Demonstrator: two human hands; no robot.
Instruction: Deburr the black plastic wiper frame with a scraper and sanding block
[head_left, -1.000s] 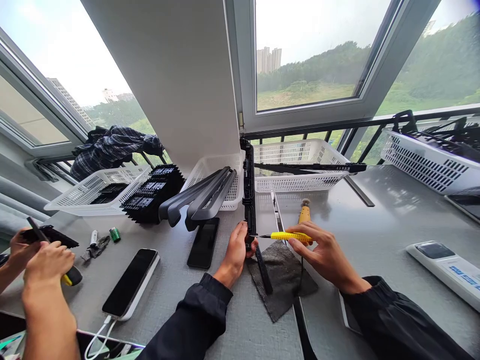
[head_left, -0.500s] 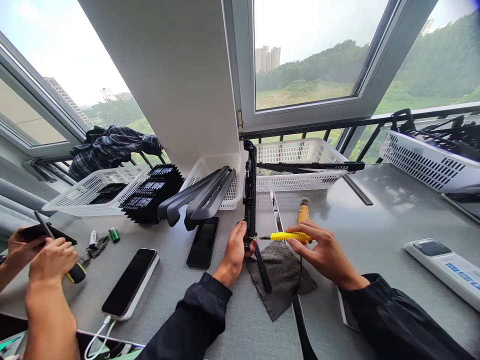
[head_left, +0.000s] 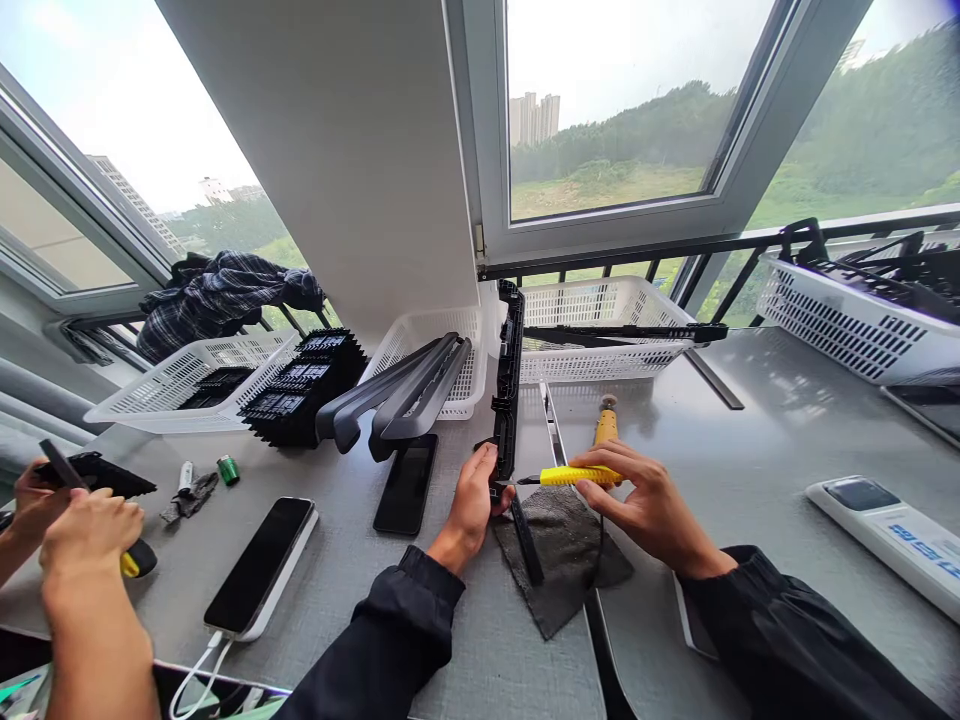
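My left hand is closed around the near end of a long black plastic strip, which stretches away toward the window. In my right hand is a yellow utility knife, its dark tip pointing left at the strip's near end, close to my left fingers. Whether the tip touches the strip I cannot tell. Just beyond my right fingers lies a yellow-orange tool with a round head. Below both hands a dark grey cloth lies on the table, with a narrow black bar over it.
White baskets line the window side. Grey curved parts lean on one, beside stacked black parts. Two phones lie left; a white device lies right. At far left, another person's hands hold a tool and black part.
The far end of the black strip has swung slightly right. The knife's tip has shifted a little, while my hands stay nearly in place. The other person's hands moved slightly left.
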